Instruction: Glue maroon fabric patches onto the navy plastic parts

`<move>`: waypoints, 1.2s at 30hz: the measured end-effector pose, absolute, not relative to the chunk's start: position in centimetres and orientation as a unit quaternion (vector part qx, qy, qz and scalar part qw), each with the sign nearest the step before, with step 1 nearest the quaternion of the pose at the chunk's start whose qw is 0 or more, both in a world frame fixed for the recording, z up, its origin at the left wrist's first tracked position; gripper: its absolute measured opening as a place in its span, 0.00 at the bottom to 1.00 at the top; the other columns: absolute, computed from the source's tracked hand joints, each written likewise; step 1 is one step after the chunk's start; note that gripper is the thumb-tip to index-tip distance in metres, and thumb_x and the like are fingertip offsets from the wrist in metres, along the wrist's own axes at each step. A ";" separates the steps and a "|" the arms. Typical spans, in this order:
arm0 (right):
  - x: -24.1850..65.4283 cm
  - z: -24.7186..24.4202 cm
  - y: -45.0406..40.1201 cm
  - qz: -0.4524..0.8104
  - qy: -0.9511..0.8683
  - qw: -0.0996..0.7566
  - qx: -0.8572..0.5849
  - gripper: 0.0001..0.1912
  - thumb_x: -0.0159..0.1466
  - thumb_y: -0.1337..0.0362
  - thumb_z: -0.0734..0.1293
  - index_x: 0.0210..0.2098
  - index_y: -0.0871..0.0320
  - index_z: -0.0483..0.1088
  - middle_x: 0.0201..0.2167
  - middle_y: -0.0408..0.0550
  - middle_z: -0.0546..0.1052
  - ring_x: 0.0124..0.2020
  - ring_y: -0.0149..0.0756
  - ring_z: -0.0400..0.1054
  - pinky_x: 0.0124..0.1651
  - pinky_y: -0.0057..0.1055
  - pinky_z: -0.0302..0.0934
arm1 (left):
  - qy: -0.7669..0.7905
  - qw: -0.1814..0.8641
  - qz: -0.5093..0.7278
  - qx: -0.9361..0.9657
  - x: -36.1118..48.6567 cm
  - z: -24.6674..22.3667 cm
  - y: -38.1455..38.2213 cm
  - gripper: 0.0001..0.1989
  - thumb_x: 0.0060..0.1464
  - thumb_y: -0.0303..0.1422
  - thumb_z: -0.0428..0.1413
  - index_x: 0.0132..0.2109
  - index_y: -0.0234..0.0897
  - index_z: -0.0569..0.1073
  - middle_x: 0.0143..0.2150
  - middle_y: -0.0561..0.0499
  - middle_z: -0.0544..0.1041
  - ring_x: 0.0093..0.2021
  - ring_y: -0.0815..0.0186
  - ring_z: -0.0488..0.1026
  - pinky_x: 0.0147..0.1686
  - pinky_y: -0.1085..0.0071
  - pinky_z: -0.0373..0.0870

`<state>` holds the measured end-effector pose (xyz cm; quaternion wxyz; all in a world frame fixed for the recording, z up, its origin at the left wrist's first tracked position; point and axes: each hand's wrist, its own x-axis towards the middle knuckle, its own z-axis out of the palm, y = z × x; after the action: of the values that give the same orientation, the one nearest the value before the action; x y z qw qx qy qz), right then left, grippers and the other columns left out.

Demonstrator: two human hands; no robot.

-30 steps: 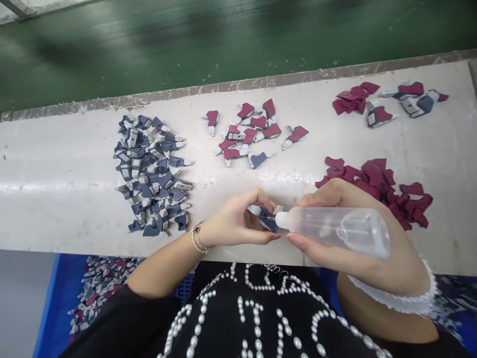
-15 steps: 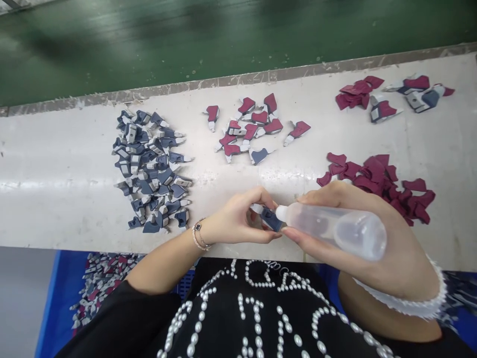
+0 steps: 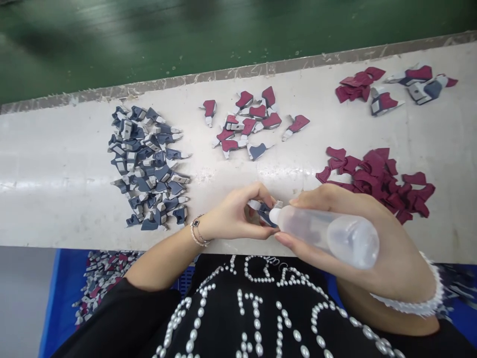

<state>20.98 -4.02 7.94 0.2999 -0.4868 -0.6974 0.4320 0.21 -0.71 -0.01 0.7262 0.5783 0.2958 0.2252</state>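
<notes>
Looking down on a long white table [image 3: 55, 174], stretching across the whole view. Beyond its far edge, seeing a green surface [image 3: 238, 40] with dark blurred patches. Below its near edge, wearing a black top [image 3: 222, 318], decorated with pearl-like beads in letter shapes. At lower left, noticing a blue bin [image 3: 59, 293], containing many small mixed parts [image 3: 102, 278] in grey, blue and maroon.

On the left of the table, seeing a spread pile of blue-and-grey pieces [image 3: 143, 184], lying in various directions, well apart from the bottle. On the right, seeing a loose pile of maroon pieces [image 3: 376, 171], lying just beyond the right hand [image 3: 391, 243]. Between these piles, finding a group of maroon-faced parts [image 3: 257, 112], including one blue-faced part [image 3: 257, 150] at its near side. At far right, seeing a small maroon stack [image 3: 356, 84].

With the right hand, grasping a translucent bottle [image 3: 320, 228], wrapping the fingers around its sides. On the right wrist, wearing a white frilly band [image 3: 428, 293]; on the left one, thin bracelets [image 3: 196, 223]. With the fingers of the left hand [image 3: 231, 216], pinching one blue-and-grey part [image 3: 265, 214], above the table near its front edge. Holding the white tip [image 3: 275, 215] of the bottle right at this part, but not managing to tell contact from a small gap.
</notes>
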 end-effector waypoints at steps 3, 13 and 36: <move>20.9 8.1 -4.0 0.438 -0.696 0.287 -0.491 0.18 0.61 0.59 0.74 0.29 0.51 0.59 0.28 0.38 0.76 0.26 0.33 0.72 0.24 0.33 0.62 | 0.308 0.711 0.218 0.594 0.1 0.1 -0.6 0.20 0.46 0.36 0.70 0.40 0.37 0.68 0.41 0.47 0.78 0.34 0.68 0.76 0.31 0.72 0.74; 21.1 8.1 -4.1 0.424 -0.701 0.311 -0.482 0.14 0.62 0.61 0.74 0.34 0.50 0.63 0.28 0.36 0.73 0.27 0.31 0.70 0.26 0.30 0.62 | 0.306 0.701 0.238 0.599 0.1 0.3 -0.4 0.20 0.45 0.35 0.71 0.39 0.37 0.68 0.41 0.47 0.78 0.33 0.68 0.77 0.30 0.73 0.76; 21.8 8.6 -3.9 0.460 -0.689 0.268 -0.493 0.16 0.62 0.54 0.74 0.30 0.51 0.63 0.28 0.38 0.76 0.27 0.34 0.71 0.26 0.34 0.62 | 0.322 0.674 0.261 0.611 -0.1 -0.2 -0.4 0.19 0.43 0.27 0.70 0.40 0.38 0.70 0.39 0.50 0.77 0.34 0.70 0.74 0.29 0.77 0.74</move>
<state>21.77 -3.87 8.60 0.2678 -0.4925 -0.6888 0.4597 -0.14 -0.40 -0.16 0.6743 0.6109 0.3224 0.2612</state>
